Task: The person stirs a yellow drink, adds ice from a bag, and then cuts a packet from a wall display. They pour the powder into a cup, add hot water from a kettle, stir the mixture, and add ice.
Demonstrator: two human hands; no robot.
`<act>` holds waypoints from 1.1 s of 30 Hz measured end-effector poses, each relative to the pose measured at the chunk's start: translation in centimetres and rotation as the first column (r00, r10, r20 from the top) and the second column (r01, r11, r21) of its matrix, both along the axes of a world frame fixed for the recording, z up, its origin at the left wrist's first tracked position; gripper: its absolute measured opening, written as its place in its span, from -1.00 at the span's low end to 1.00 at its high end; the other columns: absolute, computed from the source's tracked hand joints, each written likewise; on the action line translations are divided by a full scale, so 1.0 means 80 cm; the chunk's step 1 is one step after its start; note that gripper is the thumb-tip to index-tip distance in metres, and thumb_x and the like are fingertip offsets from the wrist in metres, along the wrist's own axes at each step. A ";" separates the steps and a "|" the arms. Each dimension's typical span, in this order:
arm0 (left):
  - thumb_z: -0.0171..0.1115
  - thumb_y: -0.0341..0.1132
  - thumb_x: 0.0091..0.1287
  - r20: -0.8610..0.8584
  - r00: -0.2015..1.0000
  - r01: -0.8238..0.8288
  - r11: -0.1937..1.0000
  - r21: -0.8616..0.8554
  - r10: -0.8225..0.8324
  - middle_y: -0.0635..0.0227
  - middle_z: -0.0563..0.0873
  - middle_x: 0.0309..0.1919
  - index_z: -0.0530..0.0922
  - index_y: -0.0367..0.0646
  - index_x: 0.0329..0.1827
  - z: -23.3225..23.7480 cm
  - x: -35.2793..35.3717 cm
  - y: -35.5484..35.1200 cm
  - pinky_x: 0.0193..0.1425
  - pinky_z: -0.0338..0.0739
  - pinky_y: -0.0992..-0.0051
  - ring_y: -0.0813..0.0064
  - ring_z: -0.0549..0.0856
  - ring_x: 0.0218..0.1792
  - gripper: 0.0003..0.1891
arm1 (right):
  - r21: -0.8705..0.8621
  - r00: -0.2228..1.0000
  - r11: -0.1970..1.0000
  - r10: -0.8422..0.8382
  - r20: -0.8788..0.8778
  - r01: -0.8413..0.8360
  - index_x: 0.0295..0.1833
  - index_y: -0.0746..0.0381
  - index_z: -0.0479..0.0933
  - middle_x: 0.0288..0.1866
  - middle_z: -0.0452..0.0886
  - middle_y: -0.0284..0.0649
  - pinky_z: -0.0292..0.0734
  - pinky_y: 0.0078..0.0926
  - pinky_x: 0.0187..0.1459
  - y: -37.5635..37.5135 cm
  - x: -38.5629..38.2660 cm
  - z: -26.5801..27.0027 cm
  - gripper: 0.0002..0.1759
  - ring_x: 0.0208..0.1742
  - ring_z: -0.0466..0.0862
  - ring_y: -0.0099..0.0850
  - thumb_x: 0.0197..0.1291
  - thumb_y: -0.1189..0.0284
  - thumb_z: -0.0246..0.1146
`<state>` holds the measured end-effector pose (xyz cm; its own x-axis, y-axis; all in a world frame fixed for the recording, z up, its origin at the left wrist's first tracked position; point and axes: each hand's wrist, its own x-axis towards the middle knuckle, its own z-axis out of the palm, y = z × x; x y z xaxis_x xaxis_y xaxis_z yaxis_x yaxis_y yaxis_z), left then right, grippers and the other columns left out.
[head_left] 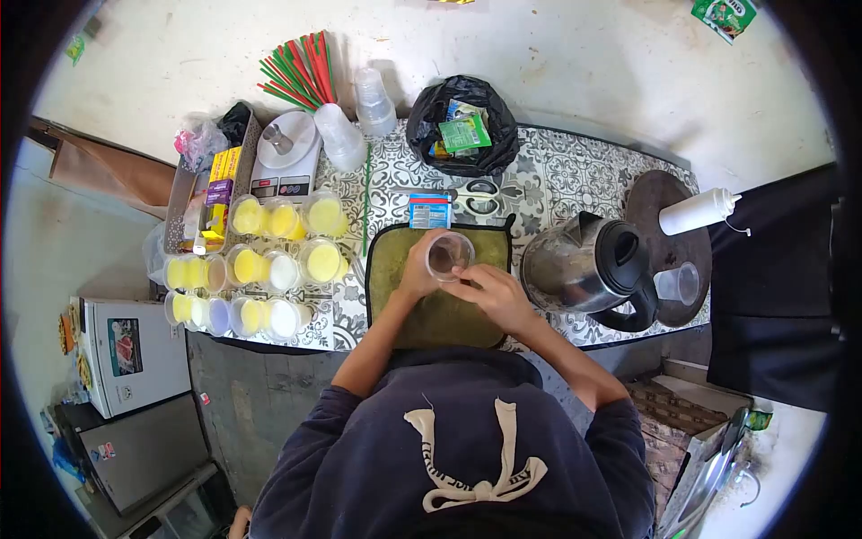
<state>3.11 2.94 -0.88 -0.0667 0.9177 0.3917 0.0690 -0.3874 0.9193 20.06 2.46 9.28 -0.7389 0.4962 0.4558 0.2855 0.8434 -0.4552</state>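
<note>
My left hand [420, 269] is wrapped round the side of a clear plastic cup [450, 255] with something brownish inside. At the cup's right lower rim is my right hand [494, 295], its fingers closed together; whether they pinch anything is too small to tell. Both hands are above a green cloth [395, 314] with a dark edge. Just beyond the cup lies a blue sachet [430, 211], with scissors [479, 197] beside it.
A metal kettle [566, 265] stands right of the cloth, near a round tray [646, 193] bearing a white squeeze bottle [696, 214] and a cup. Several filled cups [324, 260] stand left. Behind are a black bag [462, 166], stacked cups [339, 139], straws and a scale.
</note>
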 end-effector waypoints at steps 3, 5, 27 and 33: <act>0.50 -0.35 -0.17 0.003 1.000 -0.002 1.000 0.005 0.002 0.27 0.62 -0.22 0.46 -0.24 -0.03 -0.001 -0.002 -0.001 -0.16 0.54 0.47 0.40 0.64 -0.27 -0.42 | -0.027 0.999 0.999 -0.028 0.046 0.029 -0.05 0.05 0.58 -0.16 0.55 -0.24 0.55 -0.42 -0.13 -0.008 0.002 0.006 -0.59 -0.15 0.61 -0.28 -0.12 0.54 0.19; 0.50 -0.35 -0.17 -0.023 1.000 0.005 1.000 0.006 -0.004 0.26 0.62 -0.22 0.46 -0.25 -0.02 0.001 -0.003 -0.001 -0.16 0.54 0.46 0.39 0.64 -0.27 -0.42 | -0.058 0.996 0.998 -0.022 0.084 0.027 -0.06 0.05 0.59 -0.17 0.55 -0.25 0.55 -0.42 -0.13 -0.012 0.001 0.007 -0.60 -0.15 0.61 -0.28 -0.12 0.54 0.19; 0.51 -0.33 -0.20 -0.179 0.983 -0.027 0.995 0.098 0.045 0.24 0.62 -0.26 0.47 -0.22 -0.07 0.012 -0.003 0.001 -0.22 0.56 0.49 0.37 0.65 -0.33 -0.43 | 0.064 0.999 0.997 0.030 0.043 -0.033 -0.11 0.10 0.58 -0.20 0.55 -0.24 0.56 -0.41 -0.15 0.001 0.002 0.011 -0.66 -0.18 0.61 -0.28 -0.10 0.54 0.21; 0.51 -0.32 -0.18 -0.196 0.980 -0.016 0.999 0.044 0.024 0.23 0.61 -0.27 0.49 -0.22 -0.11 0.018 0.000 -0.002 -0.20 0.55 0.45 0.33 0.64 -0.30 -0.48 | -0.099 0.997 0.994 0.042 0.068 -0.035 -0.13 0.11 0.59 -0.18 0.54 -0.24 0.55 -0.42 -0.14 -0.012 0.001 0.010 -0.66 -0.17 0.61 -0.27 -0.11 0.58 0.19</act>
<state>3.08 2.76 0.58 -0.0029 0.8994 0.4371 0.2543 -0.4220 0.8702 20.13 1.48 10.08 -0.7869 0.5063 0.3528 0.2878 0.8068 -0.5160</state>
